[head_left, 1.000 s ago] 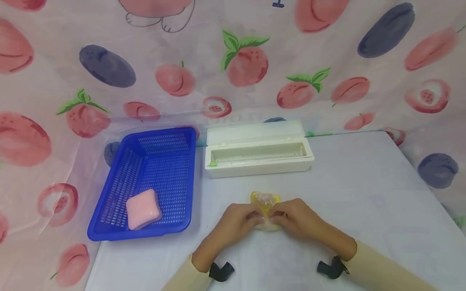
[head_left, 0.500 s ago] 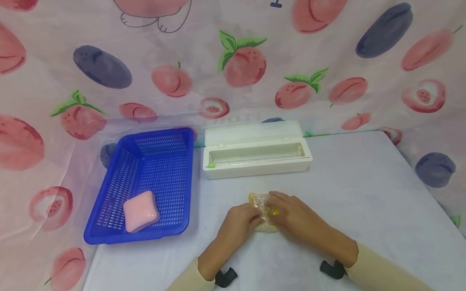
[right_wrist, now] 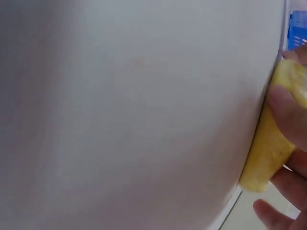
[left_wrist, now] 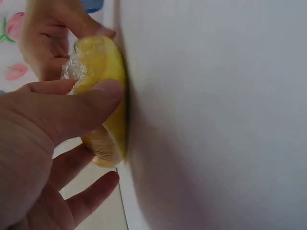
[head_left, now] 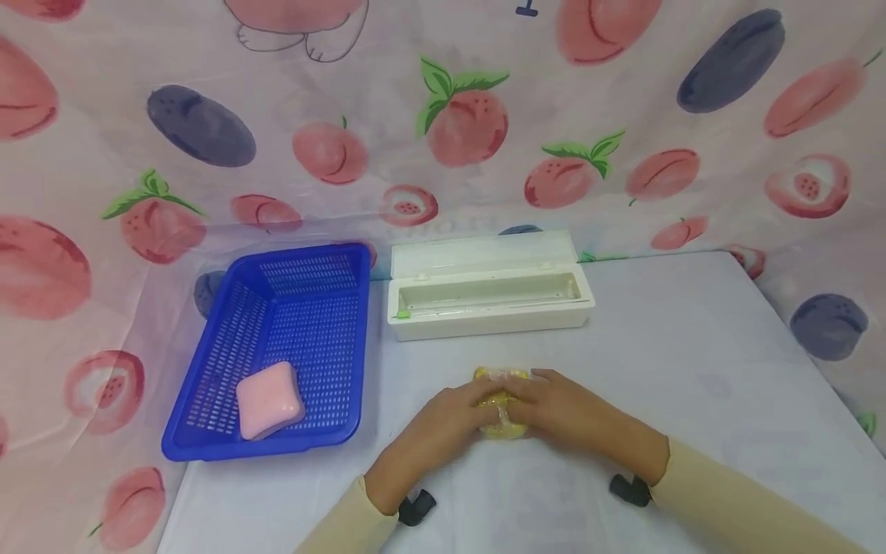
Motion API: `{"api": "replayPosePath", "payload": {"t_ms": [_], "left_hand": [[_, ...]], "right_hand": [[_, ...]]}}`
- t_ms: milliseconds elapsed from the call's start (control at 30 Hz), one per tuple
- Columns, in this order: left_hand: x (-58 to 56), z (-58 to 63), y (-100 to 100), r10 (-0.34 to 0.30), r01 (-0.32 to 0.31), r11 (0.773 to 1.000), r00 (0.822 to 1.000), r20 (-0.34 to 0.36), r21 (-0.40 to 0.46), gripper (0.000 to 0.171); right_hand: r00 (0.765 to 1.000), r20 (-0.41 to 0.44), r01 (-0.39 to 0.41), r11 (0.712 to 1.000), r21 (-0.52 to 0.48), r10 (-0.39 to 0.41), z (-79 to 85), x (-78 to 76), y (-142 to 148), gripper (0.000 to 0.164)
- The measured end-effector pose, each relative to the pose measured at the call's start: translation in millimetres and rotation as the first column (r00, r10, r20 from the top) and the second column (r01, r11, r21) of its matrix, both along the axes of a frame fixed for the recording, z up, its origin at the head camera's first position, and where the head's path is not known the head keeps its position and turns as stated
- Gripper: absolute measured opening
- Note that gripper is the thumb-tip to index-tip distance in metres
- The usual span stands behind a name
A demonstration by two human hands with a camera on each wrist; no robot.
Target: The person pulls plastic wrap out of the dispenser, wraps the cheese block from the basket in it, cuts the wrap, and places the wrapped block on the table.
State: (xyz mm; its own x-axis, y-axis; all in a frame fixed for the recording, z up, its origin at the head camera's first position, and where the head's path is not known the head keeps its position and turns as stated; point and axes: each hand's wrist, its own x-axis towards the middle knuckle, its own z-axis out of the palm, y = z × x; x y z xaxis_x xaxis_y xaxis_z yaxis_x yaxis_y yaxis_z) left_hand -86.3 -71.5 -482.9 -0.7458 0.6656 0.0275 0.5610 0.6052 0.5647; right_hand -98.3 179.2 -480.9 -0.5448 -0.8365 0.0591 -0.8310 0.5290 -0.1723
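A small yellow block wrapped in crinkled clear film lies on the white table between both hands. My left hand grips its left side; in the left wrist view the thumb lies along the yellow block, with fingers around the other side. On the right side, my right hand holds it between thumb and fingers. The right wrist view catches that thumb against the smooth yellow face. Fingers of both hands meet over the top and hide much of the film.
A blue perforated basket stands at the left with a pink, rounded-square block in it. Behind the hands sits a long white box, its lid raised, with a green slider on its front rail. Fruit-patterned cloth hangs behind.
The fingers have shifted from gathering film at the middle of the yellow block to lying over its top and sides. The right hand lifted outward, then came back in. Basket and box stay put.
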Motion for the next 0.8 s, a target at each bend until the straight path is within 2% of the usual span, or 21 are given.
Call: {"api": "replayPosePath", "payload": {"t_ms": [67,100,133,200,267,333,400,433,467,500,600,633,667,700,733,800], "left_hand": [[-0.1,-1.1,-1,-0.006,0.004,0.999,0.998,0.055,0.041,0.039],[0.7,-1.8,-2,-0.040,0.040,0.999,0.999,0.015,0.030,0.036],[2.1,-2.2,-3,-0.051,0.051,0.998,0.999,0.008,0.034,0.033],[5.7,-2.2,-4,-0.075,0.076,0.996,0.997,-0.010,0.053,0.029],[9.9,-1.5,-5,-0.043,0.034,0.992,0.996,0.073,0.123,0.031],[13.1,-1.5,-4,-0.016,-0.025,0.979,0.980,0.198,0.204,0.039],[15.1,-2.9,-1,-0.009,-0.084,0.958,0.946,0.325,0.273,0.046],[15.5,-3.9,0,-0.004,-0.118,0.948,0.924,0.382,0.296,0.048],[15.6,-5.2,2,0.004,-0.156,0.938,0.898,0.439,0.310,0.049],[15.7,-5.9,4,0.020,-0.198,0.929,0.870,0.494,0.312,0.047],[15.2,-7.6,10,0.076,-0.325,0.895,0.786,0.614,0.304,0.043],[14.9,-7.8,12,0.094,-0.362,0.883,0.759,0.644,0.299,0.042],[14.6,-7.8,14,0.107,-0.393,0.872,0.735,0.670,0.292,0.043],[14.4,-7.6,16,0.115,-0.420,0.861,0.711,0.694,0.287,0.043],[14.3,-7.5,18,0.115,-0.443,0.850,0.685,0.719,0.287,0.045],[14.5,-6.5,22,0.107,-0.488,0.825,0.628,0.771,0.284,0.051]], "right_hand": [[0.998,0.065,0.013,0.998,-0.066,-0.009,-2.1,-0.6,0,0.032],[0.994,0.107,0.033,0.995,-0.091,-0.023,-2.5,0.7,1,0.030],[0.985,0.165,0.065,0.992,-0.111,-0.046,-2.4,2.8,2,0.029],[0.947,0.305,0.154,0.975,-0.162,-0.099,-1.0,8.3,4,0.025],[0.899,0.415,0.247,0.943,-0.222,-0.138,0.5,14.5,6,0.017],[0.856,0.496,0.321,0.903,-0.287,-0.147,1.6,19.8,6,0.012],[0.812,0.563,0.388,0.862,-0.327,-0.152,2.2,23.9,4,0.012],[0.781,0.601,0.430,0.845,-0.319,-0.170,2.8,25.7,3,0.013],[0.734,0.651,0.481,0.825,-0.297,-0.194,3.4,27.5,1,0.017],[0.666,0.711,0.545,0.798,-0.257,-0.225,4.3,28.9,0,0.022],[0.415,0.865,0.711,0.694,-0.114,-0.283,7.1,32.5,-3,0.040],[0.346,0.895,0.749,0.658,-0.081,-0.283,7.7,33.3,-3,0.045],[0.292,0.916,0.776,0.628,-0.060,-0.274,7.7,33.9,-2,0.051],[0.256,0.930,0.793,0.607,-0.046,-0.264,7.9,34.2,-2,0.054],[0.237,0.936,0.802,0.596,-0.036,-0.262,7.7,34.4,-1,0.057],[0.221,0.936,0.815,0.579,-0.023,-0.273,7.5,34.3,3,0.057]]}}
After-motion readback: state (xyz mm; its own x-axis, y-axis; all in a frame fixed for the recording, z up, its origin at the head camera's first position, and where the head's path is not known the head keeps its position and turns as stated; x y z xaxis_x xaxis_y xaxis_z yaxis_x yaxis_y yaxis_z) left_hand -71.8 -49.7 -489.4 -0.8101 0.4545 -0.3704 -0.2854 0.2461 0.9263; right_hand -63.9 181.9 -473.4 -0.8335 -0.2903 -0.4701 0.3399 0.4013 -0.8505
